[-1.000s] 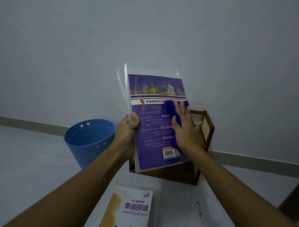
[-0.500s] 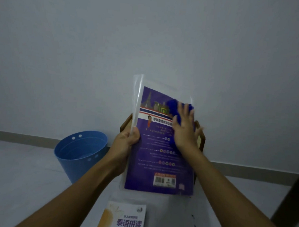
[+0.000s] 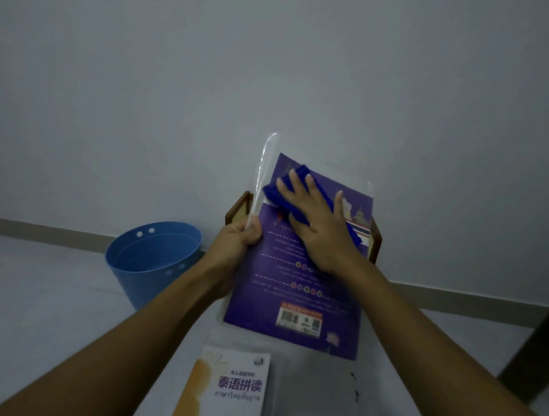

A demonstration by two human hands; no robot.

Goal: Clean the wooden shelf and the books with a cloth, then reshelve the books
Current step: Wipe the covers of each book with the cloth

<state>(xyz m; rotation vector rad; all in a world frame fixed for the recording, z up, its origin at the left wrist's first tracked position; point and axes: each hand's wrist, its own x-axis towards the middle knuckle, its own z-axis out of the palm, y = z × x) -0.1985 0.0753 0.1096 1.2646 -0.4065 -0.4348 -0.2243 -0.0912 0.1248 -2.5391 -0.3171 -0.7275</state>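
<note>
While left hand [image 3: 239,237] grips book [image 3: 294,290], right hand [image 3: 316,222] presses cloth [image 3: 275,192].

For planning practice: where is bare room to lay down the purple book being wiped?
Free: pale floor left of the white-and-orange book, in front of the round blue plastic bucket; also floor right of that book, toward the dark furniture leg. Crowded: between bucket and brown wooden shelf.

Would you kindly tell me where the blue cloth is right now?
Head view, centre: the cloth is pressed under the right hand on the top of the purple book that the left hand grips, before the shelf.
</note>
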